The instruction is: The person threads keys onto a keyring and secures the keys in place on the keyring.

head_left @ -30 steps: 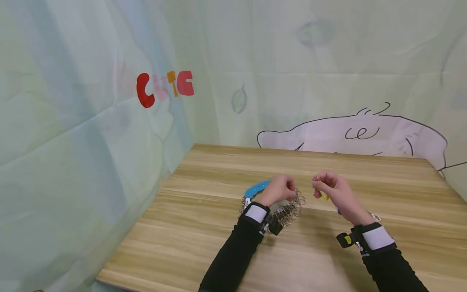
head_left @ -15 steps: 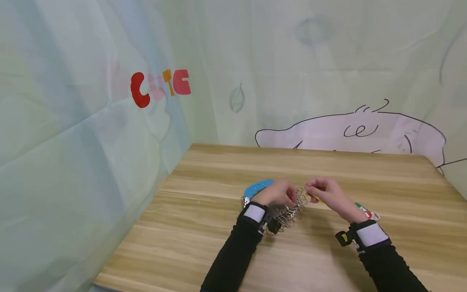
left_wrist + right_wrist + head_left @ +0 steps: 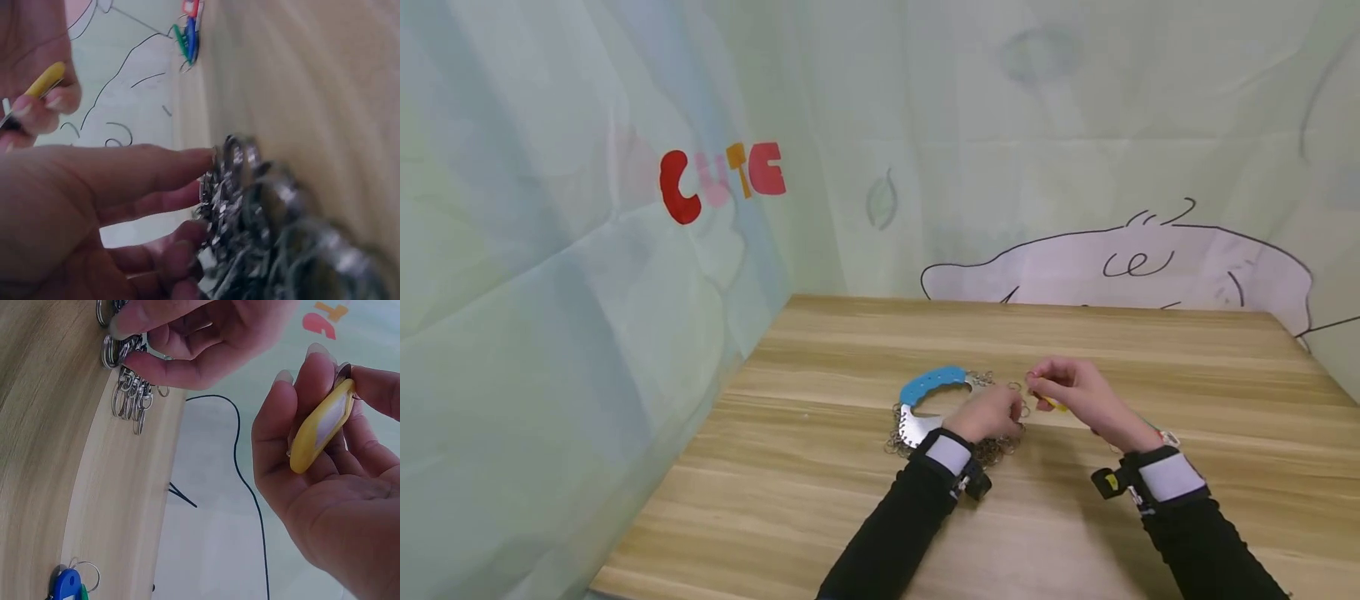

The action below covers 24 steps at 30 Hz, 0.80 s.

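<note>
A large key ring with a blue grip and a silver metal plate lies on the table, with many small metal clasps and split rings hanging along its edge. My left hand is at its right side, thumb and fingers pinching some of the rings, as the right wrist view shows. To its right and a little above the table, my right hand holds a yellow key tag with a pale label, pinching it near its ring. The tag's ring is mostly hidden by the fingertips.
More key tags lie on the table beyond my right wrist: a blue one, a green one and a red one. Printed cloth hangs behind and to the left of the wooden table.
My left hand has shifted right and down along the rings, uncovering more of the blue grip and plate. My right hand has come left with the yellow key tag, closer to the rings.
</note>
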Motion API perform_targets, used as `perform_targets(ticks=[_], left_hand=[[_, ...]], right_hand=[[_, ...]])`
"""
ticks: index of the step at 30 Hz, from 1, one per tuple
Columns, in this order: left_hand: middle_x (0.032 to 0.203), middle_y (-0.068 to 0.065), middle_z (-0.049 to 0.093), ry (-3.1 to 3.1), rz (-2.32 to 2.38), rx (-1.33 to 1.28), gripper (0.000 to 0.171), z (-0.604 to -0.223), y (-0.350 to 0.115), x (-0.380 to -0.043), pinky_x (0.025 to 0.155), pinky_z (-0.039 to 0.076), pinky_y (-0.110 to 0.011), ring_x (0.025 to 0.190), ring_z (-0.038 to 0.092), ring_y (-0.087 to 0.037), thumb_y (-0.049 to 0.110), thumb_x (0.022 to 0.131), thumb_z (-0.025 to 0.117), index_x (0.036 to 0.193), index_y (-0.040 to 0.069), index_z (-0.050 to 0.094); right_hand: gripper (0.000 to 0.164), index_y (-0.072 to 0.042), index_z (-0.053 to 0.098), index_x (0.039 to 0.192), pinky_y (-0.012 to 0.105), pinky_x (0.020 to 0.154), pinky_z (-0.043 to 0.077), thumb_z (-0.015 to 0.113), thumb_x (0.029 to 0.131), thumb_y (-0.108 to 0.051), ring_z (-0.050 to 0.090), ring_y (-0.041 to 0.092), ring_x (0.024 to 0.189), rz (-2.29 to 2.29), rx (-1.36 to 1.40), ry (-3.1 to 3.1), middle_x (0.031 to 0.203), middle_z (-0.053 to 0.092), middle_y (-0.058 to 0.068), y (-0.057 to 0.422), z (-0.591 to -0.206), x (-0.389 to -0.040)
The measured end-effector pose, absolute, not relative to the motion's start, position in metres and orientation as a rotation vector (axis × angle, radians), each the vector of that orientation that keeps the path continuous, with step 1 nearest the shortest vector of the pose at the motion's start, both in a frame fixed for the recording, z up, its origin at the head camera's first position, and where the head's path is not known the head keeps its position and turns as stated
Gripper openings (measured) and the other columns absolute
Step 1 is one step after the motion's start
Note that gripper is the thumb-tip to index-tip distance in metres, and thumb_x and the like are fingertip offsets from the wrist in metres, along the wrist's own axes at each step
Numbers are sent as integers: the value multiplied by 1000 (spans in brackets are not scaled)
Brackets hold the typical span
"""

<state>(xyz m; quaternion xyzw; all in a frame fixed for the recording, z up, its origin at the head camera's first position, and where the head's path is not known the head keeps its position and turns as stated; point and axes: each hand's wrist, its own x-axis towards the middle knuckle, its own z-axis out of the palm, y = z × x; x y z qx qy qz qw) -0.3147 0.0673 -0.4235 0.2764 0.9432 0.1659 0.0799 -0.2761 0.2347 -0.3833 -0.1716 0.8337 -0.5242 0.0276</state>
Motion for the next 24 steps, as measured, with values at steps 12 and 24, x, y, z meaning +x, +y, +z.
perform_targets(ticks=[12, 24], left_hand=[[68, 5, 51, 2788, 714, 852, 18, -418, 65, -315, 54, 37, -17, 62, 47, -7, 7, 78, 74, 73, 10, 58], [71, 4, 54, 2828, 813, 900, 11, -412, 57, -312, 58, 38, -14, 65, 48, -6, -3, 77, 67, 80, 7, 62]], right_hand=[[30, 4, 58, 107, 27, 67, 47, 58, 97, -24, 63, 16, 74, -1614, -481, 2565, 87, 62, 2, 236, -382, -275], [24, 6, 54, 104, 27, 62, 50, 54, 98, -17, 59, 12, 65, -1681, -419, 2457, 78, 60, 3, 237, -405, -282]])
